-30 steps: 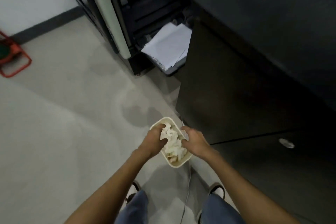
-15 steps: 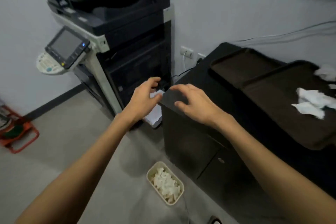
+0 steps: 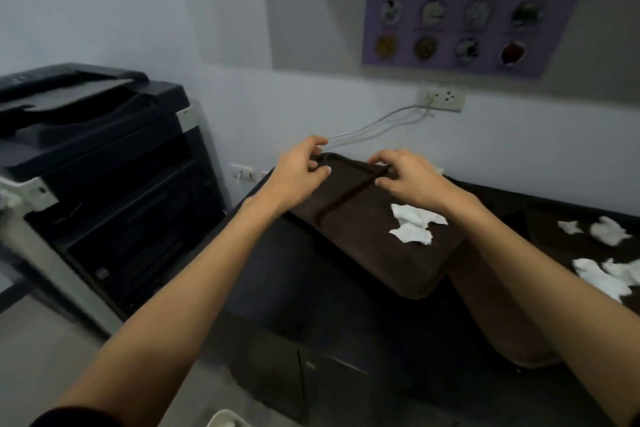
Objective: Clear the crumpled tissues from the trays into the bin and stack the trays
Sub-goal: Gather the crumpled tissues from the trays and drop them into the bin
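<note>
Grey floor (image 3: 52, 357), white plastic bin (image 3: 225, 421) peeking at bottom. Forearms stretching over black cabinet (image 3: 311, 305). Three brown plastic trays: middle tray (image 3: 398, 270) carrying two white crumpled tissues (image 3: 414, 225), right tray (image 3: 550, 250) four. Beyond, left hand (image 3: 299, 177) and right hand (image 3: 407, 178) curling at left tray (image 3: 346, 180) far rim, grip unclear.

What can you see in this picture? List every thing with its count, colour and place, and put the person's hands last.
photocopier: one, black and grey, on the floor at left
cabinet: one, black, against the wall, right of the photocopier
trays: at least three, dark brown, overlapping on the cabinet top
leftmost tray: one of these, no tissues on its visible part
tissues: about six, white, crumpled, on the trays further right
bin: one, white, at the bottom edge
poster: one, purple, on the wall
sockets: two, white, on the wall
left hand: grips the leftmost tray's far rim
right hand: grips the same rim
</note>
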A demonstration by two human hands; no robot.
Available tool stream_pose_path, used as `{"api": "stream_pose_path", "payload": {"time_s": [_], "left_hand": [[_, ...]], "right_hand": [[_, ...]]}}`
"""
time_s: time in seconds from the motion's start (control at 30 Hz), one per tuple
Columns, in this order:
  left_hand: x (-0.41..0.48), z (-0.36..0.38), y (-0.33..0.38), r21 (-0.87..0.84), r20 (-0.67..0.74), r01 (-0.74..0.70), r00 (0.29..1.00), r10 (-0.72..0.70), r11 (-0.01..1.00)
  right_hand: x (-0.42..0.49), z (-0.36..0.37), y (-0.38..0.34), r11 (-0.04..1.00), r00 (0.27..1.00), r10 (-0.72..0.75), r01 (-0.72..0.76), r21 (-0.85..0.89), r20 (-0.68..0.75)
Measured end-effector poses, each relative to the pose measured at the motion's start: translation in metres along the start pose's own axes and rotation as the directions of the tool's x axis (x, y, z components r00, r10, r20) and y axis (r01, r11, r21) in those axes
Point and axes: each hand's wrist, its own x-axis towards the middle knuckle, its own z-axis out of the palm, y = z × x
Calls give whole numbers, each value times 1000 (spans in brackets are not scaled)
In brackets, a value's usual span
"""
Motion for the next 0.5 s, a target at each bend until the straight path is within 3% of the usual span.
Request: {"api": "stream_pose_path", "payload": {"time_s": [0.23, 0.37, 0.5], "left_hand": [[26, 108, 5, 27, 197, 82, 977, -86, 996], [31, 152, -10, 107, 340, 141, 925, -170, 984], [42, 174, -21, 132, 375, 204, 895, -240, 970]], "right_hand": [[-2, 13, 107, 978, 974, 207, -209, 7, 89], [7, 36, 140, 955, 951, 290, -294, 33, 104], [15, 64, 157, 946, 934, 323, -324, -17, 153]]}}
